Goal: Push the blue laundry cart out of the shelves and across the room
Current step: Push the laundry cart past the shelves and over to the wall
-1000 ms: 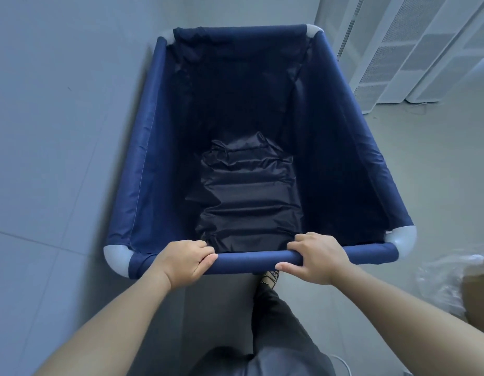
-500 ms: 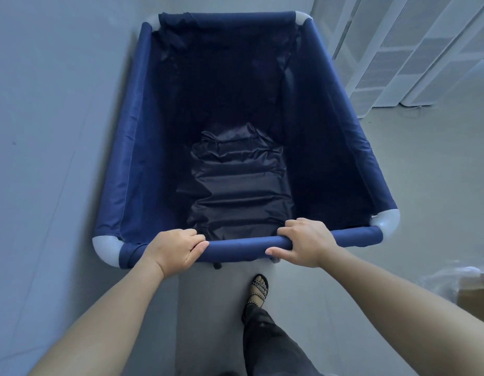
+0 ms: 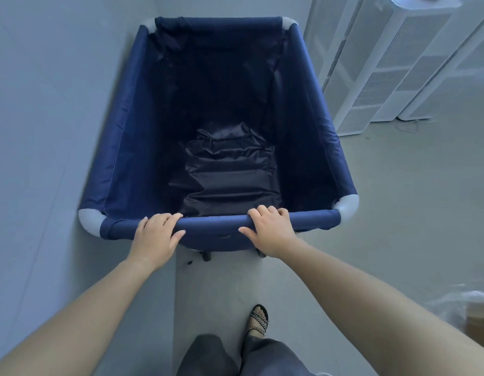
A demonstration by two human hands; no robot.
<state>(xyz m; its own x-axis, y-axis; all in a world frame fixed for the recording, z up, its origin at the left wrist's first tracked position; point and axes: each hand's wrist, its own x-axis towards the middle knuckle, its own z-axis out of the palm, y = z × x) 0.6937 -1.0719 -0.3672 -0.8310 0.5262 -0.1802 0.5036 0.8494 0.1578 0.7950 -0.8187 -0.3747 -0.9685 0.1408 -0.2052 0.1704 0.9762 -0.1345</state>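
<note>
The blue laundry cart fills the middle of the head view, a deep navy fabric bin with grey corner pieces and nothing inside but crumpled dark lining. Its near rail runs across in front of me. My left hand grips that rail left of centre, fingers curled over the top. My right hand grips the same rail right of centre. Both arms are stretched out. A caster shows under the near edge.
A grey wall runs close along the cart's left side. White perforated tower units stand at the far right, next to the cart's far corner. A cardboard box under clear plastic sits low right. My sandalled foot is behind the cart.
The cart has rolled forward along the wall toward the white units, and my arms have straightened. My foot has stepped forward; both hands keep their grip on the rail.
</note>
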